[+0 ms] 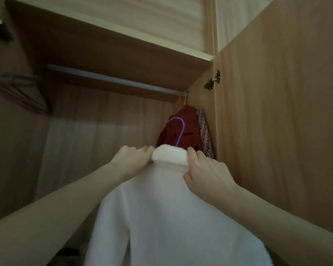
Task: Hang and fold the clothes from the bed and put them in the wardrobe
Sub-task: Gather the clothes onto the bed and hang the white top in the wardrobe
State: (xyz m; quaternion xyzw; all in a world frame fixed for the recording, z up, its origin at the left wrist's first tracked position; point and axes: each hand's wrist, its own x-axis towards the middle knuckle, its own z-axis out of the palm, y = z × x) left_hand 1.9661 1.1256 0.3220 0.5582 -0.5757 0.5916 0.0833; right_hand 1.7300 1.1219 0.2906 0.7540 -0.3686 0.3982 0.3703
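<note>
A white fleecy top hangs on a purple hanger, whose hook sticks up out of the folded collar. I hold the top up inside the open wardrobe, below the metal rail. My left hand pinches the left side of the collar. My right hand grips the right side, fingers curled on the fabric. The hook is below the rail and is not over it.
A dark red garment and a patterned one hang at the rail's right end. Empty hangers sit at the far left. A shelf lies above the rail. The open door stands to the right.
</note>
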